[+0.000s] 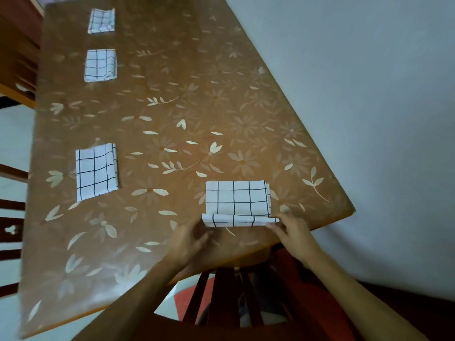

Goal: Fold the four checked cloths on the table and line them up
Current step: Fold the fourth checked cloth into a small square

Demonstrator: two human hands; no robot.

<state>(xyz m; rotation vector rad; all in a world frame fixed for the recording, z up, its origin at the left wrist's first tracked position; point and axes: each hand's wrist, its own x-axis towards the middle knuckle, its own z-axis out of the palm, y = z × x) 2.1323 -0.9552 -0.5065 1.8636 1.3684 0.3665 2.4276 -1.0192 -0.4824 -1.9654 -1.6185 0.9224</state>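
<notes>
**Four checked cloths, one in hand at 5 o'clock**

I count four cloths, all white fabric with a thin black grid. The near cloth (237, 201) lies at about 5 o'clock on the table, close to the front edge. It is a flat, layered rectangle, and its near edge is turned up into a narrow, soft flap. My right hand (293, 232) pinches the right end of that flap between thumb and fingertips. My left hand (189, 242) reaches the flap's left end. It is blurred, so I cannot tell whether it pinches the fabric or only touches it.

The other three cloths sit well apart in a line down the left side. The second cloth (96, 171) is at 8 o'clock, the third cloth (100, 65) at 10 and the far cloth (101, 20) at 11. Each is a small folded rectangle, and the two farther ones look slightly puffed along one side.

The table (221, 107) is one long rectangle under a glossy brown cover printed with pale flowers and leaves. Dark wooden chairs stand at 9 o'clock (12, 217) and at 6 o'clock (221, 291). A plain grey wall (369, 94) fills 3 o'clock.
</notes>
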